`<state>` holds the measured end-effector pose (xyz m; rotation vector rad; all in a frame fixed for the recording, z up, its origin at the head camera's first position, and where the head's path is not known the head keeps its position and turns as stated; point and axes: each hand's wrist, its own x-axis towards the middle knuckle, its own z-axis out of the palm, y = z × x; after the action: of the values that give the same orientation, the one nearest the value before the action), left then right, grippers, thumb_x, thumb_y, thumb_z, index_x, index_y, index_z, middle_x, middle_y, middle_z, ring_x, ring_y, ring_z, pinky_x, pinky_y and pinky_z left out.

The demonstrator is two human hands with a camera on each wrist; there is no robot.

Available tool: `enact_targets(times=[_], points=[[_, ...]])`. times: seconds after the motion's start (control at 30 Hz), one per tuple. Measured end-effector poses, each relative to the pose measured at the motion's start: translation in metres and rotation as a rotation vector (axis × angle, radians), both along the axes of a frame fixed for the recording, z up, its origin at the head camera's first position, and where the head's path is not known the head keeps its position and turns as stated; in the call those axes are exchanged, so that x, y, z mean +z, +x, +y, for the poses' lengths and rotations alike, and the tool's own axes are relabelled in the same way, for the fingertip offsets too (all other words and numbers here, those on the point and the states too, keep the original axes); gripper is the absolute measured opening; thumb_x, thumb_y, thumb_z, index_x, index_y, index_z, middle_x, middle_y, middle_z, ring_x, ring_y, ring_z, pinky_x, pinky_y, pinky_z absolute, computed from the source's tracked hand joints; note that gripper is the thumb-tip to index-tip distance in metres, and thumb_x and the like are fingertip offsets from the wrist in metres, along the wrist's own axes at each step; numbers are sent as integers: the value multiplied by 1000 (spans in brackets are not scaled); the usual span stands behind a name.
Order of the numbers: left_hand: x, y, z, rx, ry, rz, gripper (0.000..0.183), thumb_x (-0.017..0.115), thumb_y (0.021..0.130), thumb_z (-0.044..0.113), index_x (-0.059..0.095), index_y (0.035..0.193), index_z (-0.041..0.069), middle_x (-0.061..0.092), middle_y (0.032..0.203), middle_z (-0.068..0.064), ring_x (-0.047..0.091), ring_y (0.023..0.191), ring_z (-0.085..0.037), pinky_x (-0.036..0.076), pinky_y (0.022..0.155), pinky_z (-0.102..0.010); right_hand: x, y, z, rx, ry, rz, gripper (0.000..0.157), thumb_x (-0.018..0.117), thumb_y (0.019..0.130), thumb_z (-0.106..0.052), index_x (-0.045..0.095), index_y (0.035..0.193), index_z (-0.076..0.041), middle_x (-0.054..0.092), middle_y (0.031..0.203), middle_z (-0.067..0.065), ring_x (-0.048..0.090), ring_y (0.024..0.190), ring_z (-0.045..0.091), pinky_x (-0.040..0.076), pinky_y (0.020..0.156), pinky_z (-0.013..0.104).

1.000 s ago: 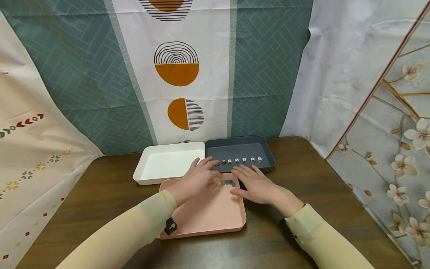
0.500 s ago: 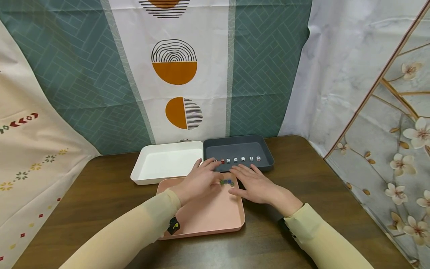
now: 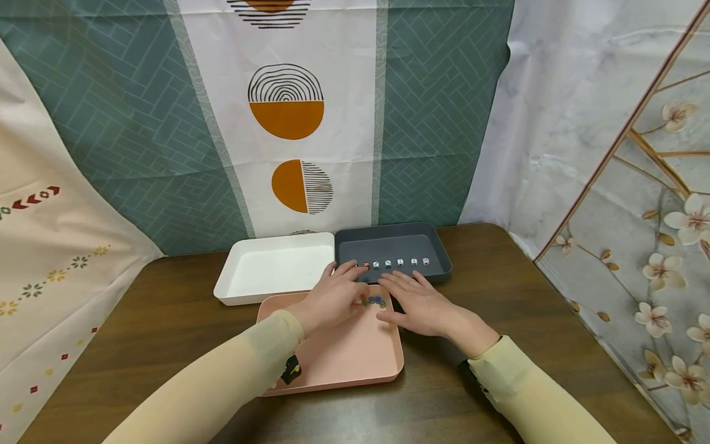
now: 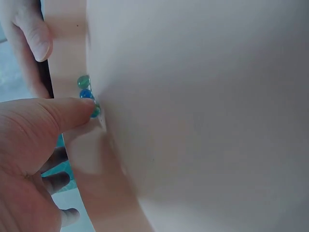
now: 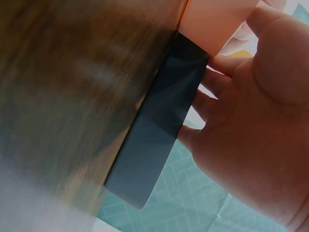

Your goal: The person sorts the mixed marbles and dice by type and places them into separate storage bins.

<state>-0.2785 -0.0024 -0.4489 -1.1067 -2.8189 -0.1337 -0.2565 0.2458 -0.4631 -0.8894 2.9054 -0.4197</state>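
Note:
My left hand (image 3: 333, 297) reaches over the pink tray (image 3: 355, 365), its thumb and index finger at the left end of a short row of green and blue glass marbles (image 3: 378, 300). In the left wrist view the thumb tip lies over the marbles (image 4: 84, 81) beside the tray wall and partly covers them; the index finger is hidden behind it. The other fingers extend past the tray's far edge. My right hand (image 3: 421, 306) lies flat with straight fingers across the corner where the pink tray meets the dark grey tray (image 5: 154, 116), holding nothing.
Several white dice (image 3: 400, 263) and a red die (image 3: 367, 266) stand in a row inside the dark grey tray. A white tray (image 3: 283, 266) sits beside it at the back left. The wooden table (image 3: 499, 277) ends at hanging patterned cloths (image 3: 444, 123).
My left hand has moved slightly right, its thumb and index finger closing in on the leftmost marble, now partly covered. My right hand stays put. The head view shifts slightly.

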Motion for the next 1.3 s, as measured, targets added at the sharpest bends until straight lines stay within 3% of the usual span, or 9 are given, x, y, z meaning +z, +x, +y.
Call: enact_targets(times=[0.2, 0.5, 0.83, 1.07, 1.3], points=[[-1, 1, 1, 14, -25, -4, 14, 92, 94, 25, 80, 102, 25, 56, 163, -14, 40, 159, -41, 29, 122, -76, 5, 3, -1, 12, -14, 2, 88, 54, 109, -69, 40, 172, -10, 35, 178, 12, 24, 167, 35, 10, 132, 66], [-1, 2, 0, 20, -36, 0, 14, 92, 95, 26, 82, 104, 25, 56, 163, -13, 40, 159, -40, 30, 122, -76, 12, 6, -5, 1, 3, -19, 82, 62, 110, -58, 39, 171, -8, 36, 178, 13, 24, 167, 35, 10, 132, 66], [-1, 4, -2, 16, -34, 23, 11, 91, 95, 25, 82, 100, 24, 58, 162, -12, 42, 157, -40, 32, 121, -75, 13, 7, -6, 0, 15, -19, 83, 60, 110, -61, 40, 172, -10, 36, 178, 10, 25, 167, 33, 10, 133, 65], [12, 5, -10, 7, 25, 29, 9, 89, 97, 20, 83, 103, 21, 55, 164, -13, 39, 159, -40, 28, 124, -73, 12, 7, -5, -8, 9, -22, 83, 60, 110, -61, 40, 172, -11, 36, 178, 10, 25, 167, 34, 10, 133, 65], [27, 5, -28, 43, 57, 46, 10, 89, 97, 18, 81, 102, 21, 54, 164, -15, 38, 160, -41, 28, 126, -71, 11, 7, -4, -3, -4, -16, 82, 62, 110, -59, 40, 171, -9, 37, 177, 12, 25, 166, 37, 10, 132, 66]])
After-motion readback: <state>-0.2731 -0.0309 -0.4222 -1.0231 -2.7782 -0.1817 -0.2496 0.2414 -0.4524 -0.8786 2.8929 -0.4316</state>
